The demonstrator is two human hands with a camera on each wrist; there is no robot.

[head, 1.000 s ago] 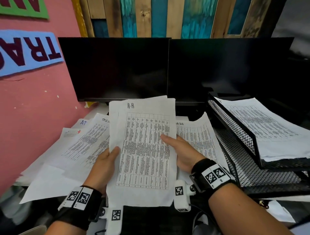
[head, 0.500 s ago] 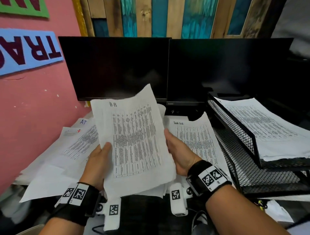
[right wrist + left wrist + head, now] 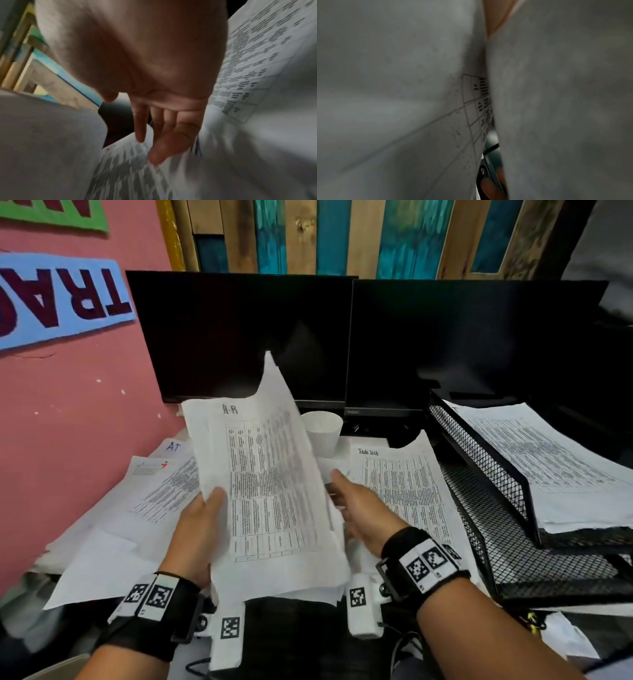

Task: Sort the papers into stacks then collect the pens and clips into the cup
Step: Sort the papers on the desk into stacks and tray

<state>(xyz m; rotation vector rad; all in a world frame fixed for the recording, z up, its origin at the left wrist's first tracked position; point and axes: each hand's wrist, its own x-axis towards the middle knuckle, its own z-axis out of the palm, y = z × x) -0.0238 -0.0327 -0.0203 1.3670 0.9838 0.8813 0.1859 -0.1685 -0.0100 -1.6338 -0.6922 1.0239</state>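
The right hand [image 3: 359, 508] has let go of the "A-R" sheets [image 3: 270, 494] and hangs with fingers relaxed above the "Task List" pile [image 3: 404, 487]. The left hand [image 3: 198, 535] alone now grips them, swung left and raised over the desk, likely bound for a left-side stack; the paper cup [image 3: 323, 433] waits behind.

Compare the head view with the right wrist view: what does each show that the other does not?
Only the head view shows the left hand gripping the A-R sheets, the white cup, two dark monitors, the mesh tray and the pink wall. Only the right wrist view shows the right palm with its fingers straight, tips at a blurred printed sheet. Both show the right hand, holding nothing, printed table sheets around it, and the painted wooden planks behind.
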